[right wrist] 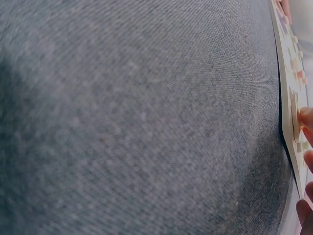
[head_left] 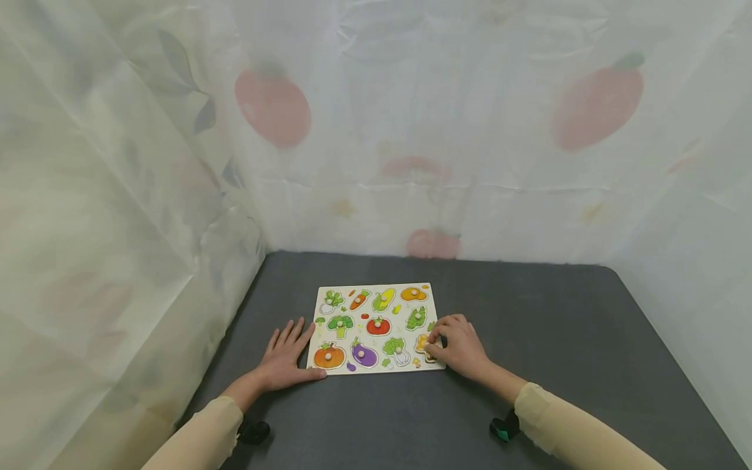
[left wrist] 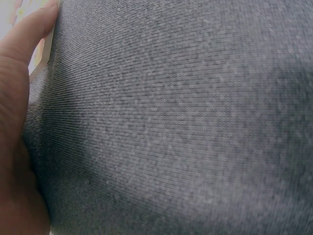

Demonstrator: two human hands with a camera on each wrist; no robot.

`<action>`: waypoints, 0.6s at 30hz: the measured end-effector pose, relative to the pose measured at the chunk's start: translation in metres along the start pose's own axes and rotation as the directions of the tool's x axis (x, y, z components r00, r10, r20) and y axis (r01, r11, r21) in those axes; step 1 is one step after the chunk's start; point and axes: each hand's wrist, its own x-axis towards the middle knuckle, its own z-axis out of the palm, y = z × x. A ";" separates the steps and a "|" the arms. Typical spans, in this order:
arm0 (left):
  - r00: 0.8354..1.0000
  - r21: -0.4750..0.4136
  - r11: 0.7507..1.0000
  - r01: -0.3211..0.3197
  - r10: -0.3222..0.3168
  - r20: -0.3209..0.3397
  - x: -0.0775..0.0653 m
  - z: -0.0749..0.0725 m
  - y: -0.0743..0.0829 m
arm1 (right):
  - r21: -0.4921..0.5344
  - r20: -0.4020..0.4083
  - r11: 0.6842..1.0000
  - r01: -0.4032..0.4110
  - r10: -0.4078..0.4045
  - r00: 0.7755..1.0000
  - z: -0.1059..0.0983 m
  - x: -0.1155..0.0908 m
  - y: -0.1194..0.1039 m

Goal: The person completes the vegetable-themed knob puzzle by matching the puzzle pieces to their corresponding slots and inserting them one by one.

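Note:
A white vegetable knob puzzle board (head_left: 375, 343) lies on the dark table. Its pieces include a tomato (head_left: 384, 328), an eggplant (head_left: 370, 358), a pumpkin (head_left: 336, 360) and broccoli (head_left: 341, 318), with round knobs. My left hand (head_left: 286, 362) rests at the board's left edge, fingers spread, thumb on the lower left corner. At the lower right corner my right hand (head_left: 461, 346) pinches a yellow-brown puzzle piece (head_left: 422, 343), partly hidden by the fingers. In the right wrist view this piece (right wrist: 294, 117) stands a little proud of the board's face.
The grey table (head_left: 529, 313) extends on both sides of the board. Pale printed sheeting (head_left: 364, 130) hangs behind it and along the left and right sides. A dark wrist device (head_left: 254, 432) sits under the left forearm, another (head_left: 505, 427) under the right.

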 end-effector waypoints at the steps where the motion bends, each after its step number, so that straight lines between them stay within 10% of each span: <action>1: 1.000 -0.005 1.000 0.000 0.000 -0.001 0.000 0.001 -0.001 | 0.000 0.000 1.000 -0.001 0.001 1.000 0.000 0.000 0.000; 18: 1.000 -0.025 1.000 -0.010 0.010 -0.007 -0.001 0.002 -0.003 | -0.023 -0.005 1.000 0.001 -0.001 1.000 0.001 -0.001 -0.002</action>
